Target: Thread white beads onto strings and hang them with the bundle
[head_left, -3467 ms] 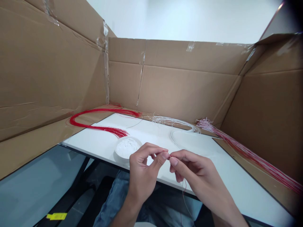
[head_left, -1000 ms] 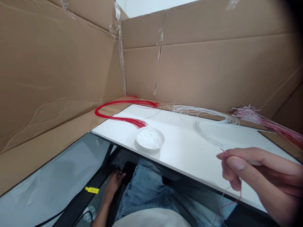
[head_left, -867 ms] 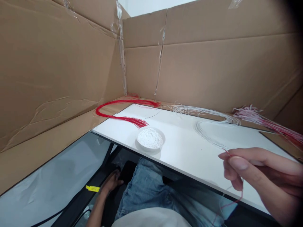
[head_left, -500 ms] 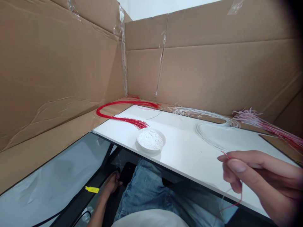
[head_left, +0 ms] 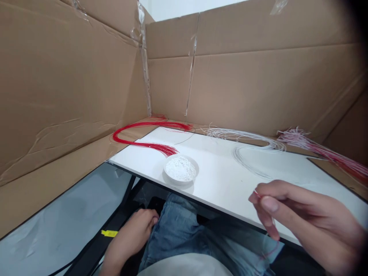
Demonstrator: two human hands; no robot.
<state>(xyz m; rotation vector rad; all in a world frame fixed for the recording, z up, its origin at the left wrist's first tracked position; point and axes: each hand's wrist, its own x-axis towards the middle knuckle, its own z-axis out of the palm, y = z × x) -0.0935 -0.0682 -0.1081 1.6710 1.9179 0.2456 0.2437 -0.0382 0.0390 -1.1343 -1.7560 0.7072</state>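
Note:
My right hand [head_left: 304, 218] is raised over the front right edge of the table, thumb and forefinger pinched on a thin thread [head_left: 257, 194], red with a pale tip. Below the fingers a red and white length of it [head_left: 271, 251] hangs in a loop. My left hand [head_left: 140, 226] is low beside the left thigh, fingers curled in and mostly hidden; whether they hold anything does not show. A dark phone-like object [head_left: 156, 202] lies just beyond it. On the table, a white bowl [head_left: 196, 167] holds many small white beads [head_left: 180, 168].
Behind the bowl a bundle of red threads [head_left: 117, 135] curves over the table's left end. White threads [head_left: 244, 136] lie along the back, and a pink-red bundle [head_left: 322, 149] at the right. Cardboard walls [head_left: 244, 84] rise behind and at left. A yellow tag [head_left: 109, 233] is below.
My left hand has risen and moved right, away from the dark phone-like object towards the thigh. My right hand, still pinching the thread, has shifted left. The view has tilted slightly.

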